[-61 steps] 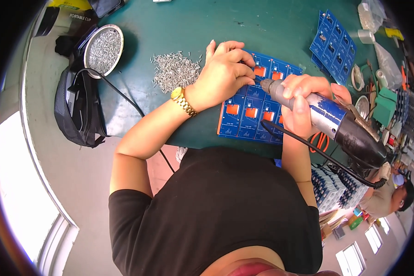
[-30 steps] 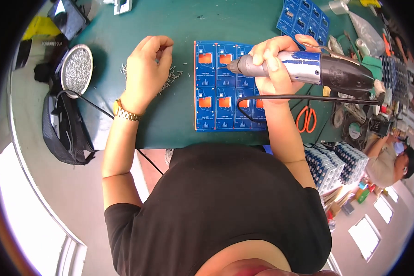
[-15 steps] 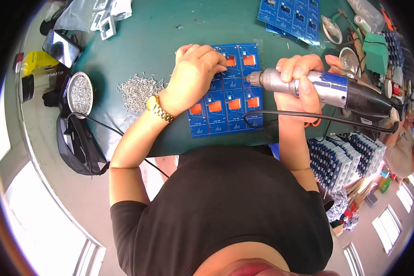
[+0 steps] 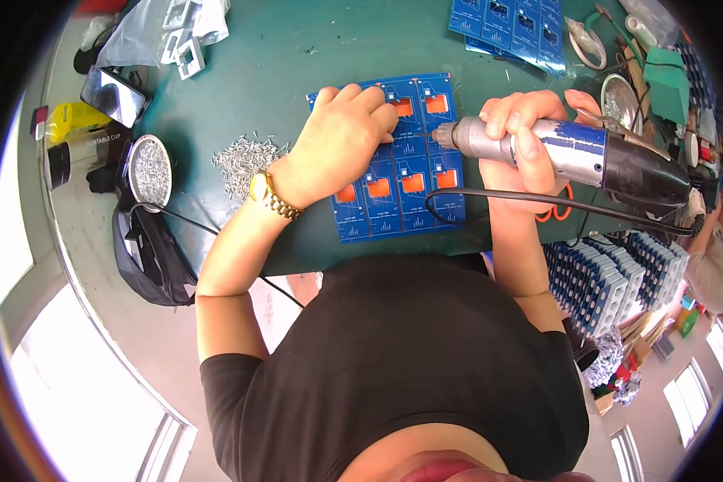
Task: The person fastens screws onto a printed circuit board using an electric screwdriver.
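R hand point(image 4: 530, 153) up close: fingers wrapped round the barrel of a corded electric driver point(image 4: 574, 153), nose pointing L over the board's R edge. Metal front, scuffed blue/silver sleeve, black plastic rear; prob. heavy toward the back, rigid, a bit slick where worn, so best held mid-barrel, approx. as now. Rubbery black cord point(image 4: 538, 198) looks bendy, might drag. L hand point(image 4: 341, 132): fingers bent, bunched over the board's upper L part; tips hidden, can't tell if they pinch anything. Blue board panel point(image 4: 410, 157) lies flat on the table point(image 4: 297, 48): thin, stiff, glossy, orange patches; likely light, brittle if flexed, so take by edges. Loose metal fasteners point(image 4: 245, 165) L of it: tiny, hard, shiny, apt to roll. Farther: more blue panels point(image 4: 510, 28), overlapping.
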Available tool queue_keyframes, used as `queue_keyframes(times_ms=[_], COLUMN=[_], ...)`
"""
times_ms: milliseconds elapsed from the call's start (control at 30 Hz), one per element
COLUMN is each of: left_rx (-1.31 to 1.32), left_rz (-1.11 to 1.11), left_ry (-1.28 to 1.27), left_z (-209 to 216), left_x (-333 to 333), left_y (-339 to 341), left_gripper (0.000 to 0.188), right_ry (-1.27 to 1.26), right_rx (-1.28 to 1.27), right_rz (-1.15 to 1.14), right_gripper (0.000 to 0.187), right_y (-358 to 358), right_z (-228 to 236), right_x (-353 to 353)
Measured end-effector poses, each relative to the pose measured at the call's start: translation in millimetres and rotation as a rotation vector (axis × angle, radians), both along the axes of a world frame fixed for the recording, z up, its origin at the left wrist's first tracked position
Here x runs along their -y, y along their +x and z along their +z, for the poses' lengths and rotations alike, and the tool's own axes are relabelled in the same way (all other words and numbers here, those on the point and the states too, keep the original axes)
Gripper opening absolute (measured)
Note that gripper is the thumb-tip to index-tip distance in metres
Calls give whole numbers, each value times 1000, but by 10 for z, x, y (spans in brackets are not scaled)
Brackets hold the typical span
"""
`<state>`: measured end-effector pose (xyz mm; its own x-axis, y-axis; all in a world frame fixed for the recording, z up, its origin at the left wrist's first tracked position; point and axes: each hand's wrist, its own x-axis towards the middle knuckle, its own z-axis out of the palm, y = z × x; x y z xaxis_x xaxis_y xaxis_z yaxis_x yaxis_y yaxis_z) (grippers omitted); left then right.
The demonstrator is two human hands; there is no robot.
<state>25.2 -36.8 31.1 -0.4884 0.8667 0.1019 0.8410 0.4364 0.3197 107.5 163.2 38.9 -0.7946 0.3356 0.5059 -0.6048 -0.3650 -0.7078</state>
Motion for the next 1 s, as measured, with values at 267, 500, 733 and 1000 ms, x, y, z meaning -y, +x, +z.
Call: queue_keyframes(times_ms=[267, 500, 733, 1000], left_rx=[-36, 111, -21, 180], left_rz=[-11, 95, -17, 90], left_ry=[125, 211, 126, 373], left_z=[-95, -80, -124, -126], left_x=[-33, -87, -219, -93], left_y=[-7, -28, -19, -34], left_gripper=[12, 11, 8, 12], right_ry=[-4, -19, 65, 88], right_rx=[-3, -20, -69, -89], right_rz=[-24, -163, -220, -233], right_gripper=[53, 59, 62, 62], right_y=[-3, -15, -19, 9], right_z=[-3, 50, 40, 71], right_x=[32, 130, 98, 63])
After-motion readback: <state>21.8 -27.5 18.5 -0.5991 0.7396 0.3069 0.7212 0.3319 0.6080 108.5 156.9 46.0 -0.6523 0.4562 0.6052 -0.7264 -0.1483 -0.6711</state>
